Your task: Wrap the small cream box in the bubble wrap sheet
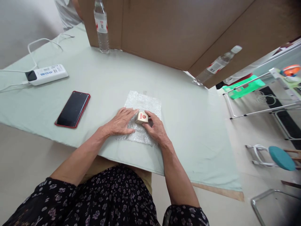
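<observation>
The small box (141, 117) sits on the bubble wrap sheet (143, 102), near the front edge of the bench (188, 125). The right hand (156, 128) has its grip closed on the box's right side. The left hand (121, 121) lies flat on the wrap, grip wide, fingertips touching the box. A phone (72, 109) lies well apart to the left, and bare bench stretches to the right.

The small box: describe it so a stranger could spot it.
On the green table, find the bubble wrap. The box lies on it, held by the right hand, beside the left hand. It is the only small tan cube, with a red label.
</observation>
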### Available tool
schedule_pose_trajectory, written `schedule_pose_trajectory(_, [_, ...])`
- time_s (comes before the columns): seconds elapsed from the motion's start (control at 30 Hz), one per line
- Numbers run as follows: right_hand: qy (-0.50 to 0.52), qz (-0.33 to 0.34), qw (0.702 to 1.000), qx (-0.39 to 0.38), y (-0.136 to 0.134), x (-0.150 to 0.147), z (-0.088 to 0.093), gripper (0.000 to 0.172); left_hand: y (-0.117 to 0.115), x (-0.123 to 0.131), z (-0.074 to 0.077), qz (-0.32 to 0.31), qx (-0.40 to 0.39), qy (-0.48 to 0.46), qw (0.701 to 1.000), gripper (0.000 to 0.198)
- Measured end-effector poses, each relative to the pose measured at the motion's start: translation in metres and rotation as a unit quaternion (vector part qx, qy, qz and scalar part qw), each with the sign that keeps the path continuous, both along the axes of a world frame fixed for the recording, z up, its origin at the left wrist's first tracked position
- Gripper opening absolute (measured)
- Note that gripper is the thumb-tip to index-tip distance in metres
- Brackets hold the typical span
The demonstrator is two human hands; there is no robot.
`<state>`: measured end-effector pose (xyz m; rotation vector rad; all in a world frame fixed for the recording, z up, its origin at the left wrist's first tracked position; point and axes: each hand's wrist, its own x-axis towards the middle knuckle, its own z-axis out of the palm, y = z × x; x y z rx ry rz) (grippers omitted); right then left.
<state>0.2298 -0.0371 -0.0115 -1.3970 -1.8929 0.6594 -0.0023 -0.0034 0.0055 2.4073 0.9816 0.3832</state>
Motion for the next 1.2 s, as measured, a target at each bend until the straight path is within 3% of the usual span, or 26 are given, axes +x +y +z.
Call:
schedule_pose_trajectory(0.83, [-0.037,-0.020,0.999,0.014,-0.001,-0.006,-0.004,0.063,0.000,0.001,-0.001,0.004,0.012,-0.003,1.000,0.083])
schedule_pose_trajectory(1.0, [-0.047,0.003,0.998,0.034,-0.007,0.006,0.019,0.069,0.002,-0.002,0.002,-0.004,0.007,0.008,1.000,0.077])
schedule_pose_trajectory(1.07, [-0.078,0.003,0.995,0.061,-0.021,0.012,0.035,0.059,0.002,-0.003,0.004,-0.009,0.006,0.002,1.000,0.074])
schedule_pose_trajectory(1.2, [-0.187,0.105,0.975,0.063,-0.063,0.012,0.050,0.045,0.003,-0.004,0.005,0.006,0.031,-0.030,0.999,0.062])
